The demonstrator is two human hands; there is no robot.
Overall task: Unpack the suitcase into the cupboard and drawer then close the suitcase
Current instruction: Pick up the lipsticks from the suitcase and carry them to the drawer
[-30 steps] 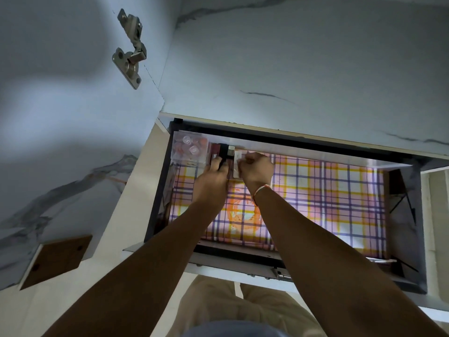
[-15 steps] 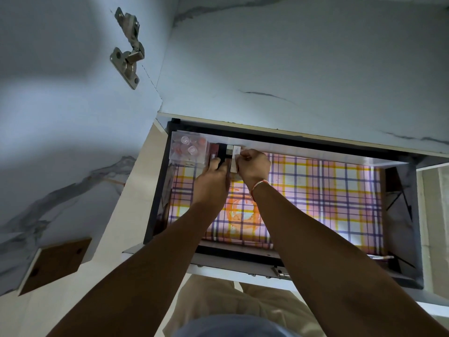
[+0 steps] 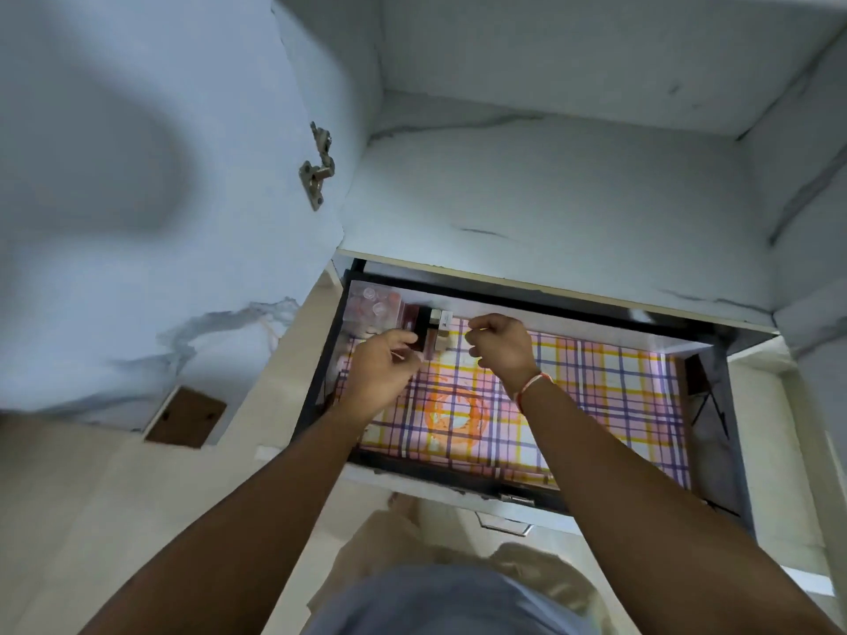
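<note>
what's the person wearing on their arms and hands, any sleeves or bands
Both forearms are bare, with no sleeves in view. The right hand has a thin band at the wrist, orange-red and white. The left hand and its wrist show no band, watch or glove. No rings can be made out on either hand.

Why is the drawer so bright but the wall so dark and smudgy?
Head view: light falls on the checked liner in the drawer, so its colours glow; big soft shadows darken the cupboard door on the left; the wide lens bends the straight edges; the picture is slightly blurred, so the small boxes by the left hand and right hand look smudged.
</note>
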